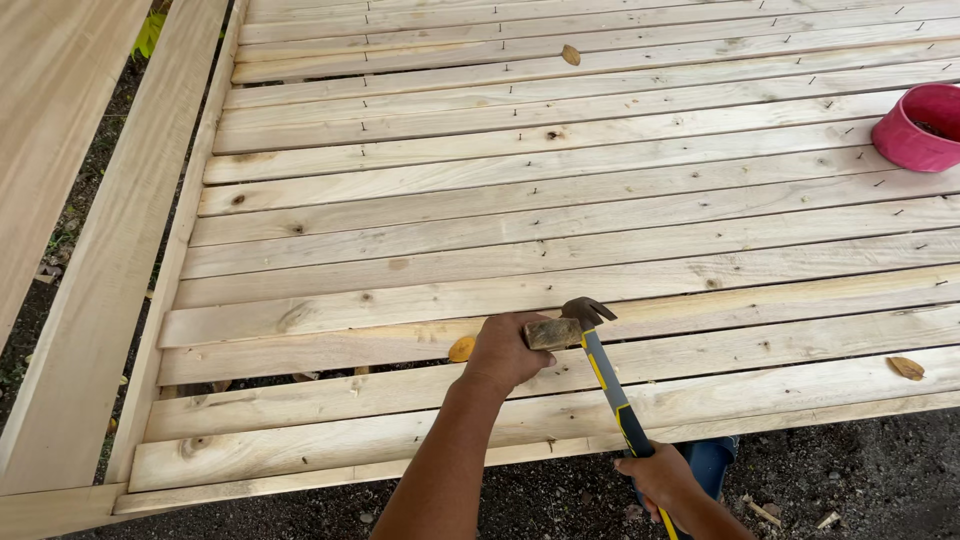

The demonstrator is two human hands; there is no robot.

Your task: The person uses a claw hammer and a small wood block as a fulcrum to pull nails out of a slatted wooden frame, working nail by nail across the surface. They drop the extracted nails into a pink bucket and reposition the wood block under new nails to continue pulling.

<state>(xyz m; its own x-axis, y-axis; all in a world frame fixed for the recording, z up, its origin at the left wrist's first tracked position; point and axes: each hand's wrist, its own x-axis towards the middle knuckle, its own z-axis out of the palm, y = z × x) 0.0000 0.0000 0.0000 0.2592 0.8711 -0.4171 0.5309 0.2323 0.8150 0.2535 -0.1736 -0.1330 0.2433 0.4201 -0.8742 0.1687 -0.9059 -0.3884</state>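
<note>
Gripping low on the yellow-and-black handle, the right hand (660, 478) is closed around a claw hammer (590, 345) whose steel head rests just beside the left hand (505, 350). That left hand is curled into a loose fist on a pale plank (400, 340); whether it pinches a nail I cannot tell. The hammer looks head-heavy and stiff, best held near the handle's end. Well beyond the right hand sits a pink bowl (920, 125). No packages or labels show.

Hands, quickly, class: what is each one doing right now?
Left hand: closed, resting on a plank; contents hidden.
Right hand: closed, holding the hammer.
</note>
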